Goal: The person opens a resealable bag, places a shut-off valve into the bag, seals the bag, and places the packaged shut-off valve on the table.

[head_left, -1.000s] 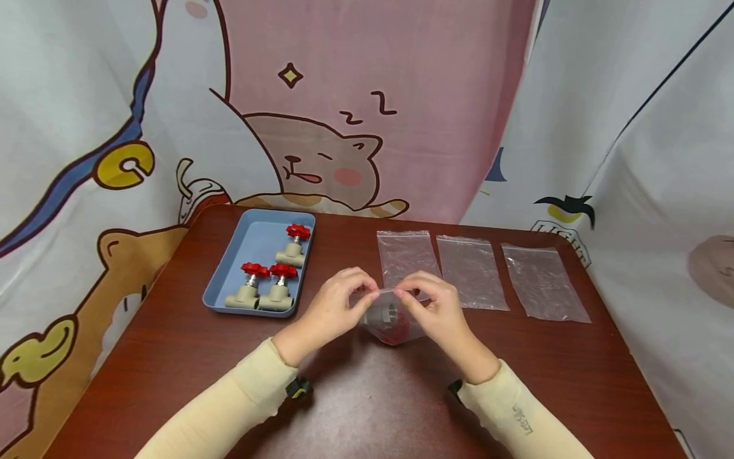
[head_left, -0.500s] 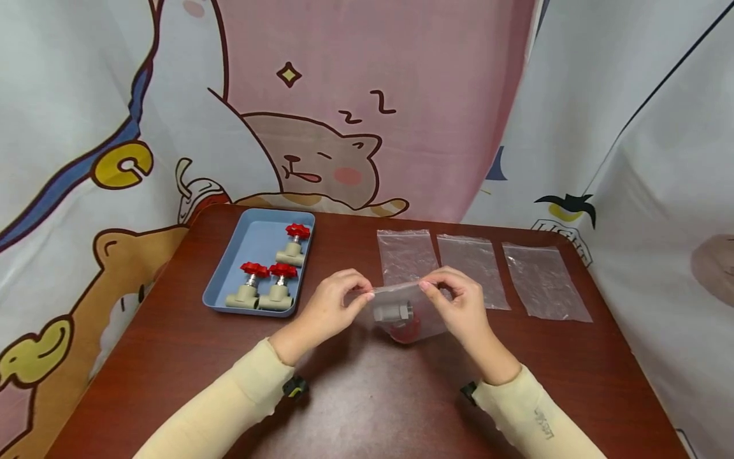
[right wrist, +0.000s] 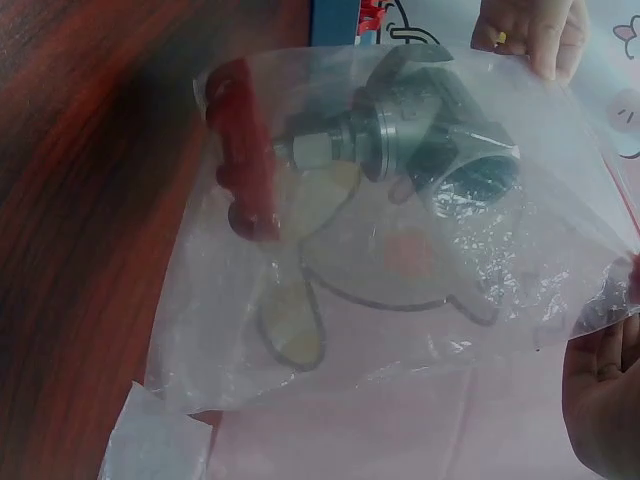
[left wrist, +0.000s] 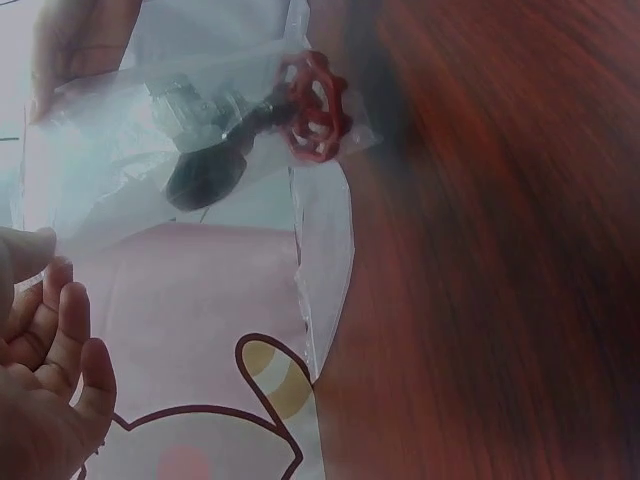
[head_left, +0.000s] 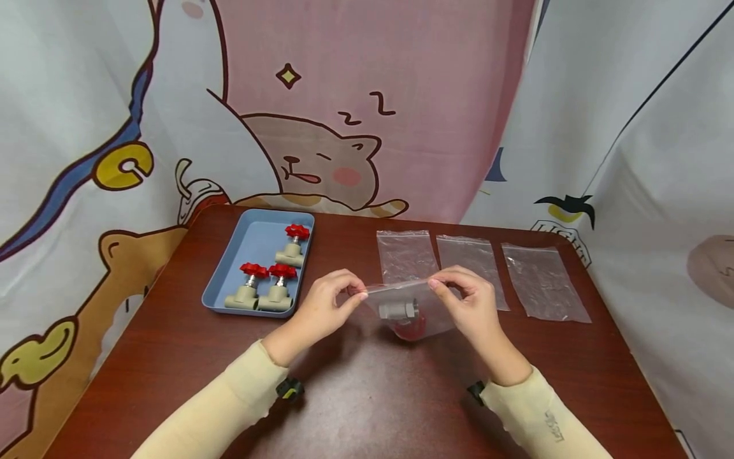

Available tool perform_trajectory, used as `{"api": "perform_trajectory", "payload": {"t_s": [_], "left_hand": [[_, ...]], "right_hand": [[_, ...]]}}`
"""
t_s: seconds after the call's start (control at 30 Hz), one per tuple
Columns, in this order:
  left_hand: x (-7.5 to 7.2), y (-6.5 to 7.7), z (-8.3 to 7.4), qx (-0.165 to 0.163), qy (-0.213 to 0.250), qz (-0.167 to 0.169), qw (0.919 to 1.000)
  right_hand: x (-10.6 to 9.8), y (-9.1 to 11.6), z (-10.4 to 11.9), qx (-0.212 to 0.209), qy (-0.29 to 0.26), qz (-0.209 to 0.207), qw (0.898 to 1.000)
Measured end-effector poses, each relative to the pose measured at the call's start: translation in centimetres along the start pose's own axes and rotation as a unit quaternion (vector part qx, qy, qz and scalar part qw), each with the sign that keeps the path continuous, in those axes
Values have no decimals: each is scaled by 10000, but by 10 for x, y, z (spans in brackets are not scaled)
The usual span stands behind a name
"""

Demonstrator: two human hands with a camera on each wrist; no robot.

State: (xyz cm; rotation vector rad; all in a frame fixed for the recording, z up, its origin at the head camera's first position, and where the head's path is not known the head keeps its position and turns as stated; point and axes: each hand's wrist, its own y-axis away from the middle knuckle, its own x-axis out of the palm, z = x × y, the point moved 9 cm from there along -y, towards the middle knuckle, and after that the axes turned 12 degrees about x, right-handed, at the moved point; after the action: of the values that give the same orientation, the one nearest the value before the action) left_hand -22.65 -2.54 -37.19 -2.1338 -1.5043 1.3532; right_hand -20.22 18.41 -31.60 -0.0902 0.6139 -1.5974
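Observation:
A clear zip bag (head_left: 439,311) hangs by its top edge between both hands, over the middle of the table. Inside it lies a metal gate valve (head_left: 399,310) with a red handwheel (left wrist: 318,107), seen through the plastic. The left hand (head_left: 323,306) pinches the bag's left top corner between thumb and fingers. Toward the right end of the same edge, the right hand (head_left: 471,305) pinches with thumb and forefinger. From the right wrist, the valve body (right wrist: 440,130) shows large through the film, its handwheel toward the bag's bottom.
At the left stands a blue tray (head_left: 252,233) with three beige valves with red handwheels, one of them a valve (head_left: 290,255) near its right side. Flat on the table behind and right lie a bag (head_left: 404,255), another bag (head_left: 470,268) and a third bag (head_left: 545,280).
The hands have moved apart, the right one sliding rightward along the bag's top edge, the left slightly leftward. The edge is now stretched between them, and the valve has shifted a little right.

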Motion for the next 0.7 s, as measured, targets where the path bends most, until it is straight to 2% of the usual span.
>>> {"api": "perform_trajectory", "payload": {"t_s": [0.13, 0.27, 0.53, 0.7], "left_hand": [[-3, 3, 1, -18, -36, -12, 10000], [-5, 7, 0, -73, -3, -25, 10000], [-15, 13, 3, -347, 69, -173, 9992], [-32, 21, 13, -601, -278, -139, 9977]], "right_hand": [[-3, 1, -15, 56, -53, 1, 10000], [-4, 2, -19, 87, -65, 32, 9999], [-3, 3, -5, -77, -360, 163, 9992], [3, 2, 7, -457, -305, 209, 9983]]}}
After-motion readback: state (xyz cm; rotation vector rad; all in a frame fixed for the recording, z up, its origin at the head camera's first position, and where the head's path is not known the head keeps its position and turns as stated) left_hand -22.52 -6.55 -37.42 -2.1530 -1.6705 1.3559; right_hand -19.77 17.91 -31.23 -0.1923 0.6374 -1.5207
